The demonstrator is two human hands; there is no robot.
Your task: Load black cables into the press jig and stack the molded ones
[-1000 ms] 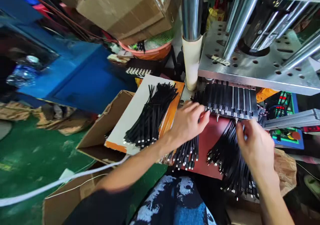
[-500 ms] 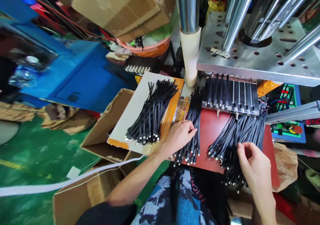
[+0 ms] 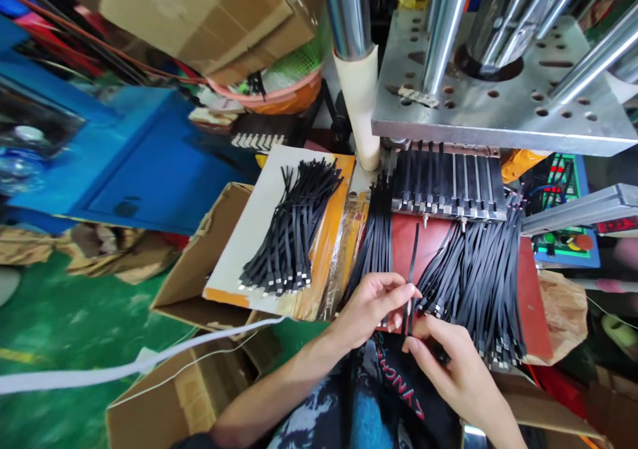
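A single short flat black cable point(image 3: 414, 256) stands nearly upright between my hands, over the front of the red board. My left hand point(image 3: 376, 303) pinches it around its middle. The fingers of my right hand point(image 3: 451, 359) close on its lower end, which they partly hide. Behind my left hand lies a bundle of black cables point(image 3: 377, 236). A wider pile of black cables point(image 3: 491, 283) spreads to the right, metal plugs toward me. Above them, a metal slotted fixture point(image 3: 448, 186) holds several black cables in its left slots.
A thick steel press plate point(image 3: 498, 127) on shiny columns overhangs the fixture. More cables point(image 3: 294, 230) lie on a white board point(image 3: 264, 196) at left, above an open cardboard box point(image 3: 199, 256). A control panel point(image 3: 568, 216) stands at right.
Both hands have come together toward the front. A single cable is now between them. My right hand has left the right pile, and the view has shifted a little.
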